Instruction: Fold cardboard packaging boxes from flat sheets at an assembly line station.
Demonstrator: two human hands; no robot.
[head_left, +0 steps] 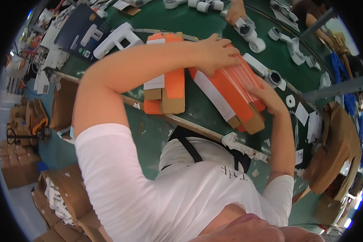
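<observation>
Both my hands are on a stack of orange flattened cartons (230,88) with brown cardboard flaps at its near end, tilted on the green worktable. My left hand (217,54) reaches across to the stack's far end, fingers spread over its upper edge. Against the stack's right side lies my right hand (267,96), its fingers curled onto the orange edges. Together they grip the stack; the undersides of my fingers are hidden. Just left of it, under my left forearm, lie more orange cartons (174,90) with a white panel and brown flaps.
A white handheld appliance (117,41) and a dark printed box (82,32) are at the far left. White appliance parts (252,34) lie at the back, where a co-worker's hand (234,14) reaches in. Brown cardboard (330,149) stands at right; a metal bar (336,88) juts in.
</observation>
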